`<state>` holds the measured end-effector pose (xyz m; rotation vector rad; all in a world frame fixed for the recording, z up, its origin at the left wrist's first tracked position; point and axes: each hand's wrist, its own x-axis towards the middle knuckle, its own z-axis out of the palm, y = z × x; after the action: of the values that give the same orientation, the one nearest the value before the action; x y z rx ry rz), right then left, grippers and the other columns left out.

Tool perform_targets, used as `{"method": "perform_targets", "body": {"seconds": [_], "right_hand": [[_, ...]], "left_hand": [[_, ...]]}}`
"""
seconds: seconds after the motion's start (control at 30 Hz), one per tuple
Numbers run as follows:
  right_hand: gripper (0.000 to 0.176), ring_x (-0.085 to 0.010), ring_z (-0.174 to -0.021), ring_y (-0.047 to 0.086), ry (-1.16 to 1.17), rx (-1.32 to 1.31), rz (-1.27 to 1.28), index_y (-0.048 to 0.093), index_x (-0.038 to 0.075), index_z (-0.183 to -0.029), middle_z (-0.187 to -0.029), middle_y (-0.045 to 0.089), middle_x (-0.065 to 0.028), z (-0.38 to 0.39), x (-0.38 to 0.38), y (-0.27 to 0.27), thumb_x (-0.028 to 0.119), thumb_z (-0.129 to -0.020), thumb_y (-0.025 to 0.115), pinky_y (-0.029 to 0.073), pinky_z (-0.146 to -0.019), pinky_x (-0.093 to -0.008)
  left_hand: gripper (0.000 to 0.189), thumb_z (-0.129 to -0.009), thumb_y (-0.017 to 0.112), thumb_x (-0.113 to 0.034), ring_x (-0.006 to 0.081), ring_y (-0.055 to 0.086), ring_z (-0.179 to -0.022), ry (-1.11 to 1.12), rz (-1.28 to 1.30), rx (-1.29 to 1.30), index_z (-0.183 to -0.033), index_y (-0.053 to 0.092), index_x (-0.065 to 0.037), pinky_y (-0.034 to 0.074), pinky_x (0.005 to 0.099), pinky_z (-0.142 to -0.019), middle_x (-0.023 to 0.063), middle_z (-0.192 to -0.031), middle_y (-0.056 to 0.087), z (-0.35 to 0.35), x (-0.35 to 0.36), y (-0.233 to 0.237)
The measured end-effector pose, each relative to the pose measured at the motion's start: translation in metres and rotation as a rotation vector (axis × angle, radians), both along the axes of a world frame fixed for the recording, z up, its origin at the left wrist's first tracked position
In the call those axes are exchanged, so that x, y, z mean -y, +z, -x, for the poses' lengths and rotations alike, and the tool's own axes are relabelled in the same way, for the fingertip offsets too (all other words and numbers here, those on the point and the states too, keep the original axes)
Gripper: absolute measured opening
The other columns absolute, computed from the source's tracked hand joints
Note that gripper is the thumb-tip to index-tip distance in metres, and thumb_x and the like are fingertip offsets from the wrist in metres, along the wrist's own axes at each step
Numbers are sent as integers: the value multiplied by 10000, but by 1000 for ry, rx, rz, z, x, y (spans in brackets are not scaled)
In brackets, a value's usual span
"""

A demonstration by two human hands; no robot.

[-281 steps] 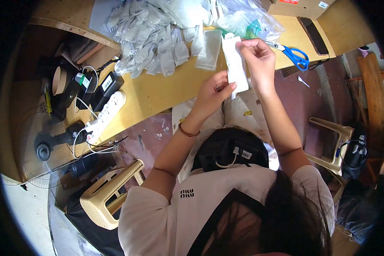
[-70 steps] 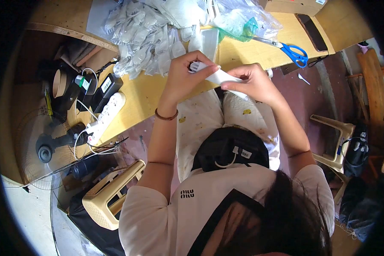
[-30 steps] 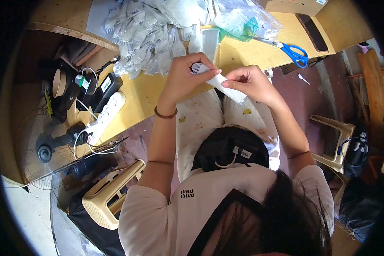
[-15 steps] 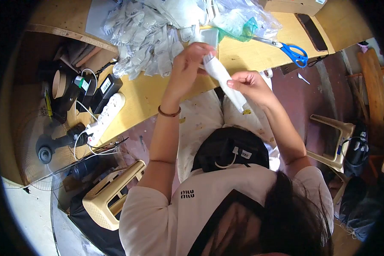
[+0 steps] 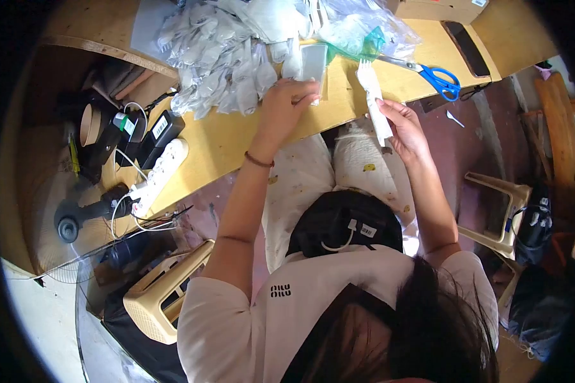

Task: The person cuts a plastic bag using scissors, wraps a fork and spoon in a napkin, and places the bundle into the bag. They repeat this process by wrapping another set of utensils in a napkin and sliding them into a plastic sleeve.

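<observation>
My right hand [image 5: 407,131] grips a white plastic fork [image 5: 364,73] wrapped round its handle in a white napkin [image 5: 378,118]; the tines point up, away from me. My left hand [image 5: 287,105] is over the table edge at the lower end of a stack of clear plastic sleeves [image 5: 313,64]. Its fingers are bent together in a pinch, and what lies between them, if anything, cannot be made out. Just beyond it is a large heap of wrapped plastic cutlery [image 5: 227,64].
Blue-handled scissors [image 5: 439,82] and a phone [image 5: 465,48] lie on the right of the table [image 5: 220,143]. A green and clear plastic bag [image 5: 370,41] sits at the back. To the left are a power strip [image 5: 160,175] and a fan [image 5: 70,223]. Stools [image 5: 166,290] stand on both sides.
My hands have separated. The right has moved right with the wrapped fork, which now stands more upright with its tines showing. My left hand has let go of it and lowered to the sleeves.
</observation>
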<state>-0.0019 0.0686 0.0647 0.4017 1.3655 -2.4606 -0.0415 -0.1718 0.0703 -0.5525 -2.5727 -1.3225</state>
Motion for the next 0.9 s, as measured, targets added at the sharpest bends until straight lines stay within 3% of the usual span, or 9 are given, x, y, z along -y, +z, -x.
{"method": "perform_targets", "body": {"seconds": [0.07, 0.17, 0.33, 0.47, 0.57, 0.67, 0.77, 0.9], "right_hand": [[178, -96, -693, 618, -4, -3, -12, 634, -19, -957, -829, 659, -67, -1, 1, 0, 119, -847, 615, 502, -610, -216], [181, -95, -689, 616, 10, -19, -12, 631, -11, -968, -828, 659, -62, -1, 3, -2, 126, -852, 609, 501, -605, -214], [183, -109, -722, 629, 44, -35, 30, 619, 0, -993, -842, 659, -57, -2, 9, -8, 128, -867, 583, 516, -637, -226], [266, -250, -1025, 572, 58, -78, 328, 517, -55, -1096, -1027, 591, -141, -3, 40, -5, 136, -912, 498, 472, -918, -360], [311, -269, -1144, 482, 69, -80, 519, 447, -60, -1166, -1138, 526, -167, 14, 65, -10, 142, -930, 457, 405, -994, -428], [301, -224, -1084, 522, 0, -83, 457, 497, -27, -1139, -1092, 564, -125, 31, 89, -14, 178, -919, 493, 414, -964, -400], [282, -189, -1001, 550, -67, -107, 522, 529, -15, -1108, -1048, 586, -100, 43, 101, -16, 185, -911, 513, 432, -915, -362], [271, -174, -935, 556, -107, -122, 495, 544, -14, -1087, -1024, 593, -90, 50, 103, -11, 187, -908, 520, 434, -885, -340]], "left_hand": [[198, -741, 658, -106, 275, 585, -785, 41, 15, -43, -938, 672, -87, 463, 342, -746, 109, -837, 644, -1, -3, 5], [228, -779, 635, -113, 202, 608, -702, 112, 150, 47, -1004, 669, -100, 491, 286, -669, 94, -828, 644, 4, 0, -2], [235, -813, 585, -101, 191, 605, -647, 148, 169, -155, -1038, 649, -122, 475, 294, -626, 89, -759, 649, 15, 1, -15], [214, -830, 565, -99, 190, 616, -665, 235, 199, -134, -1031, 638, -102, 464, 296, -589, 88, -749, 645, 10, -11, 11], [178, -823, 560, -82, 226, 621, -671, 237, 6, -270, -988, 621, -107, 468, 325, -578, 94, -759, 641, 17, -18, 14], [153, -857, 529, -54, 151, 631, -707, 263, -160, -55, -984, 610, -81, 494, 274, -601, 74, -779, 630, 13, -22, 36], [173, -889, 479, -28, 143, 595, -809, 149, -584, 44, -1056, 524, -24, 537, 301, -707, 56, -874, 566, 8, -24, 50], [174, -914, 437, -37, 208, 625, -820, 163, -795, -180, -1084, 411, -14, 544, 333, -763, 94, -843, 561, 1, -12, 60]]}}
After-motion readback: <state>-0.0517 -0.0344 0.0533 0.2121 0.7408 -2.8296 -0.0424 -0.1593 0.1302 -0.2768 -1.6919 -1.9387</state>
